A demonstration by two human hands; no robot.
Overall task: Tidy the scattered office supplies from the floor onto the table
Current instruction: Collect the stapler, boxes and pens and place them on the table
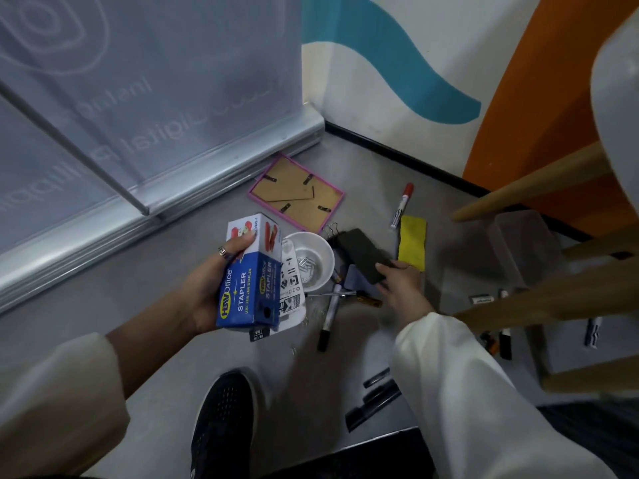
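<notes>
The left hand (207,288) grips a blue and white stapler box (249,273), thumb curled over its upper face, and holds it above the floor (103,305). A second white package (292,288) sits behind the box; whether the same hand carries it or it lies on the floor cannot be told. The right hand (401,281) reaches down and pinches the near end of a dark flat block (363,255), fingers curled around its edge; what the block is cannot be made out.

Just beside the box stands a white cup (309,261) with small metal clips inside, its left rim hidden by the packaging. A pink picture frame (295,193) lies face down near the silver base of a roll-up banner (173,188). A red-capped marker (403,205) and a yellow sponge-like pad (412,242) lie beside the block. A black marker (328,319) lies below the cup, crossed by a thin metal tool whose far end passes under the right wrist.

More markers (373,399) by the right sleeve are blurred and partly covered by it. Others (505,337) lie under the wooden chair legs (518,195), half hidden and hard to read. A black shoe (224,423) shows at the bottom edge, cut off.
</notes>
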